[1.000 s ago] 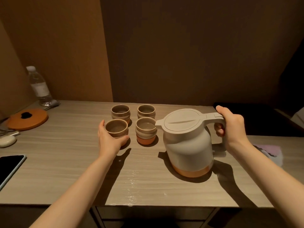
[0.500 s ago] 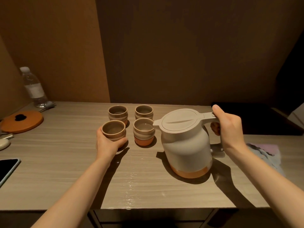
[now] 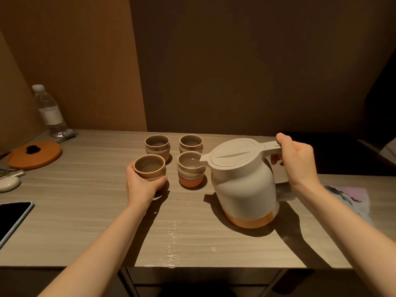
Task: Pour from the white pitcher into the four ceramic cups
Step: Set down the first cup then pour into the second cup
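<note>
Here, the single head-worn view looks down on a pale wood-grain table (image 3: 85,211) in a dim room. The right hand (image 3: 300,161) is closed around the handle of the white plastic pitcher with an orange base band (image 3: 244,185), thumb laid along the top of the handle. The pitcher has lifted and tipped slightly since a second ago — its base looks just off the table, and its spout now overlaps the rim of the near-right beige ceramic cup with an orange foot (image 3: 189,171). No stream is visible, so pouring seems about to begin rather than under way.

The left hand (image 3: 141,185) is curled around the near-left beige ceramic cup (image 3: 150,170), fingers wrapped under its side, steadying it much as before. Two more matching cups stand behind — the far-left cup (image 3: 157,144) and the far-right cup (image 3: 191,143). How full any cup is cannot be told.

At the far left sit a clear plastic water bottle (image 3: 50,112), a round orange lid with a black knob (image 3: 35,154) and a dark phone (image 3: 11,217).
</note>
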{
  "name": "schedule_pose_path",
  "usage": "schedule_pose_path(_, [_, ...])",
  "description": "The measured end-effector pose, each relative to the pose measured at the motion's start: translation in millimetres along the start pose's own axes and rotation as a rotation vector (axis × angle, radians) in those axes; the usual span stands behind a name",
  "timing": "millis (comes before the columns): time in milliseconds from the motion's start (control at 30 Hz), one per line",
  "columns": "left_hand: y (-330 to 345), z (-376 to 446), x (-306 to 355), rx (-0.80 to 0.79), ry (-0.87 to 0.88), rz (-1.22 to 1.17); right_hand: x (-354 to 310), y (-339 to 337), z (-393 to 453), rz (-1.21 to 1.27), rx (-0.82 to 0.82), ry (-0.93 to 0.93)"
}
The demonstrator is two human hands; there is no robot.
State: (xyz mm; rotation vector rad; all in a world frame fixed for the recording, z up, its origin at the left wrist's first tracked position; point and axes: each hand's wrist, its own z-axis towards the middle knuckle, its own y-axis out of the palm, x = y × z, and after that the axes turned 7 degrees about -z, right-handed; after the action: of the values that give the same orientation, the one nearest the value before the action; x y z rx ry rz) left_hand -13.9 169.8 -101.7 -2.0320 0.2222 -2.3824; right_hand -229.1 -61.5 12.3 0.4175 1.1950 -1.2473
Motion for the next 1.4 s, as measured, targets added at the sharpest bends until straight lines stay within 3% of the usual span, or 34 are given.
schedule_pose_path(200, [-12.3, -13.8, 14.0, 0.002, 0.074, -0.047, 0.2, -1.6, -1.2, 0.075, -0.025, 0.002])
schedule_pose_path(600, [2.2, -52.7, 38.9, -0.271, 0.27, 0.088, -1.6, 2.0, 1.0, 0.087, -0.041, -0.042])
schedule_pose_path(967, [22.6, -66.3, 39.5, -0.372, 0.23, 0.079, -2.6, 4.2, 5.3, 0.082, -0.06, -0.064])
schedule_pose_path(1400, [21.3, -49.9, 47.7, -0.383, 0.253, 0.124, -5.0, 6.7, 6.9, 0.099, -0.105, -0.119])
